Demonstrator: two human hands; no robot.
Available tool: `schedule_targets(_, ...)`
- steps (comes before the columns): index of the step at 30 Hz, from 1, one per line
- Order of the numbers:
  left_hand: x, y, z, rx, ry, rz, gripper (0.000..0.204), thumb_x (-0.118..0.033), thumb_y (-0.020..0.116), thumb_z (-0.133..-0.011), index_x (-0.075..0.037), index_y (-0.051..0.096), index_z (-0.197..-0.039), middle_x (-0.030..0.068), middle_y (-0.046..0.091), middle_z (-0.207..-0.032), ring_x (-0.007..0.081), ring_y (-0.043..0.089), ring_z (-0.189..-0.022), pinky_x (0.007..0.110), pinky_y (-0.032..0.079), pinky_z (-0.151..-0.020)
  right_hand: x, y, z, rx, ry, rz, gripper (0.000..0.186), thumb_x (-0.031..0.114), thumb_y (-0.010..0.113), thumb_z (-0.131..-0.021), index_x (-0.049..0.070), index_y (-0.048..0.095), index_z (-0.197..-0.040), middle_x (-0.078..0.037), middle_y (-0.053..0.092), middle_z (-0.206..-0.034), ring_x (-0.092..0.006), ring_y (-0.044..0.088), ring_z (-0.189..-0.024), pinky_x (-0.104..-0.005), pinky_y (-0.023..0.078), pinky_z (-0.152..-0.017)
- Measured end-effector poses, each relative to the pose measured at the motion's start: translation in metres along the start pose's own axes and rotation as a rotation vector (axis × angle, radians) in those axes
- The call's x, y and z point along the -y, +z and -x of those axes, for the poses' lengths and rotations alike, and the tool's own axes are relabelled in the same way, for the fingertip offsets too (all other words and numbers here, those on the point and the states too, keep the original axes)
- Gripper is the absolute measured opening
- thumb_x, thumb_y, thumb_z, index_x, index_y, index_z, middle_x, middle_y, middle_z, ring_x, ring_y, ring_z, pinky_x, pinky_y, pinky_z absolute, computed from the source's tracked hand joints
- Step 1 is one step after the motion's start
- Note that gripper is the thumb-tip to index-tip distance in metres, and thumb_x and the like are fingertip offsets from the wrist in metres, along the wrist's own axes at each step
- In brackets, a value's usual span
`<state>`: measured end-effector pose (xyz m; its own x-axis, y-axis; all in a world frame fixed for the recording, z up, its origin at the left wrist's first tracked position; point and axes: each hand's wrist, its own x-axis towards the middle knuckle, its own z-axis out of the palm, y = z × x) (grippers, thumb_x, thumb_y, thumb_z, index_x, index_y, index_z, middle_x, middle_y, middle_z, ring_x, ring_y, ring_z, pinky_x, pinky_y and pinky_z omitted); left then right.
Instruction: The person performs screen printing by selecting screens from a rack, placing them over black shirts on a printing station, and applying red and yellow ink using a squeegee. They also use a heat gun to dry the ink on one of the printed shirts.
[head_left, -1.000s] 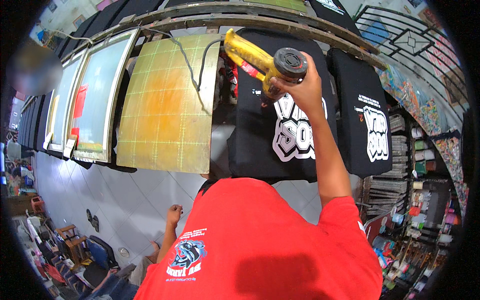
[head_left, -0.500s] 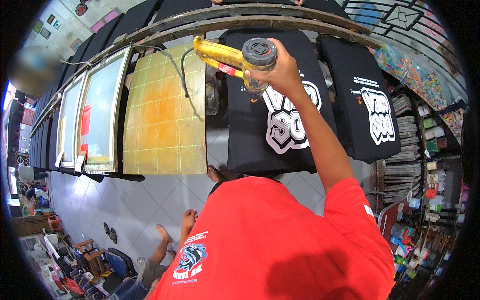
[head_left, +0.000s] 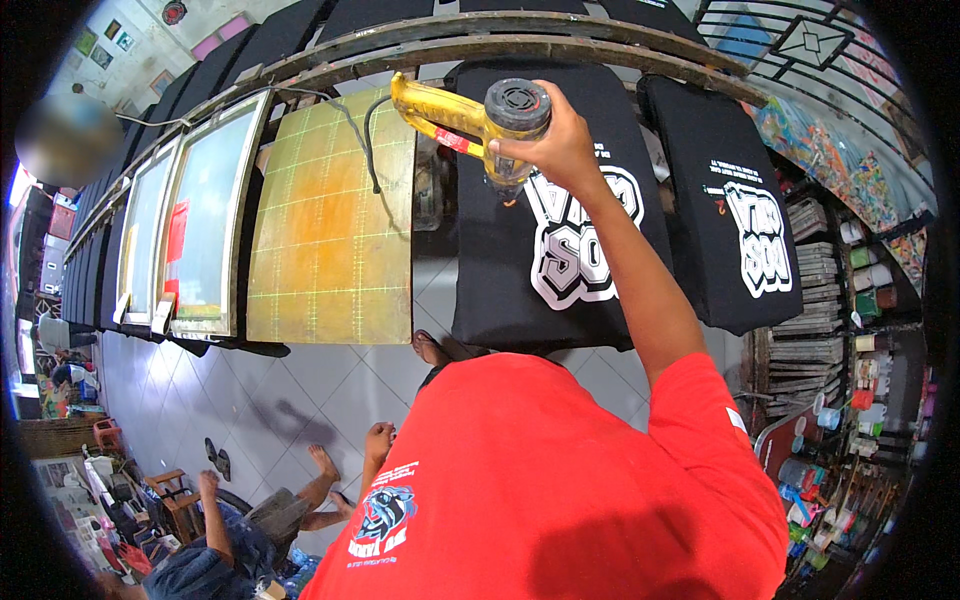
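Observation:
My right hand (head_left: 562,145) is wrapped round a heat gun (head_left: 515,108) with a yellow body and a black round rear end. Its nozzle points down over a black T-shirt (head_left: 495,255) stretched flat on a board. A white block-letter print (head_left: 570,255) on that shirt is partly hidden by my forearm. My left hand (head_left: 379,441) hangs low by my side, away from the boards, its fingers curled in with nothing visible in them. A dark cable (head_left: 371,150) runs from the gun's handle over the neighbouring bare yellow board (head_left: 325,215).
Two framed printing screens (head_left: 208,220) lean left of the yellow board. Another printed black shirt (head_left: 690,230) lies to the right. Wooden rails (head_left: 500,45) run along the far side. Paint pots (head_left: 870,300) fill shelves at right. Another person (head_left: 215,555) sits at lower left.
The view has shifted slightly; the heat gun stays over nearly the same part of the shirt. The person at lower left has come further into view, one hand raised. Hands at the top edge are gone.

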<state>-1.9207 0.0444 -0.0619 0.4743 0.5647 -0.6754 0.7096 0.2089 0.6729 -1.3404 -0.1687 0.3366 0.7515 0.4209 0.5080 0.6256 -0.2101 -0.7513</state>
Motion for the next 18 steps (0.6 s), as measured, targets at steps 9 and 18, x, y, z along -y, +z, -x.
schedule_targets(9, -0.037, 0.010, 0.020, -0.038, -0.004, -0.057, 0.026, -0.029, 0.059, -0.092, -0.004, 0.063, -0.096, 0.0041, 0.064, -0.084, 0.0119, 0.058, -0.069, 0.025, 0.042, -0.054, -0.001, 0.001, -0.001, -0.022, -0.042, 0.009, 0.077, 0.029, 0.088, -0.058, 0.006, 0.049, -0.120, -0.015, 0.068, -0.104, -0.0289, 0.067, -0.098, -0.0378, 0.052, -0.084)
schedule_targets(18, -0.048, 0.013, 0.026, -0.020, -0.002, -0.095, 0.025, -0.028, 0.059, -0.092, -0.004, 0.063, -0.097, 0.0039, 0.064, -0.084, 0.0125, 0.059, -0.070, 0.026, 0.043, -0.054, -0.004, -0.002, -0.004, -0.005, -0.027, 0.034, 0.081, 0.030, 0.089, -0.057, 0.005, 0.048, -0.122, -0.017, 0.067, -0.105, -0.0306, 0.066, -0.099, -0.0383, 0.052, -0.085)
